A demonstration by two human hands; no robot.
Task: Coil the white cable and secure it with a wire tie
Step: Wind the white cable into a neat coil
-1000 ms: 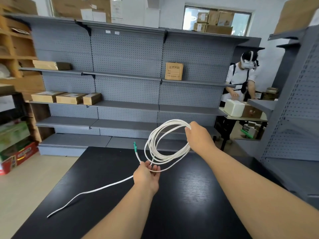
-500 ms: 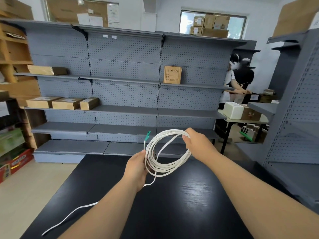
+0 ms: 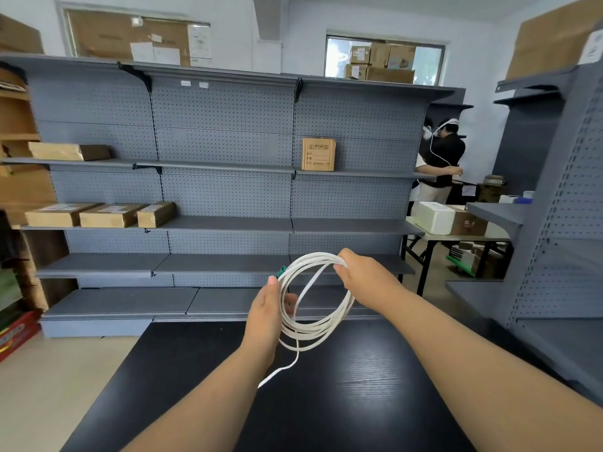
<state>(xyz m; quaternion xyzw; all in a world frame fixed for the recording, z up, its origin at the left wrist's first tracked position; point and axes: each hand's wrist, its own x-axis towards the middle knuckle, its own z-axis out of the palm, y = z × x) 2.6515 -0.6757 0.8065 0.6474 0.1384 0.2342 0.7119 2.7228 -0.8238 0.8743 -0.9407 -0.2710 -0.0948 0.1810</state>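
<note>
1. We see the white cable (image 3: pixel 341 316) wound into several loose loops. Both hands hold it in the air, above the far part of the black table (image 3: pixel 359 396).
2. The right hand (image 3: pixel 367 277) grips the top right of the coil, with its fingers curled down over the bundled strands.
3. The left hand (image 3: pixel 266 316) holds the coil's left side. Its back faces us, the thumb lies up along the strands, and 1 fingertip shows inside the loop, so the hand is wrapped round the cable.
4. A green connector (image 3: pixel 281 271) sticks out at the coil's upper left, just above the left thumb.
5. A loose tail (image 3: pixel 283 370) drops from the bottom of the coil and runs down and left. It passes behind the left forearm (image 3: pixel 208 396), so we cannot tell where it ends.
6. Beyond the table stands grey pegboard shelving (image 3: pixel 228 190). It carries 1 upright cardboard box (image 3: pixel 318 154) and, lower on the left, 3 flat cartons (image 3: pixel 111 216).
7. At the far right another person (image 3: pixel 445 154) stands behind a folding table (image 3: pixel 473 237) that bears a white box (image 3: pixel 435 217).
</note>
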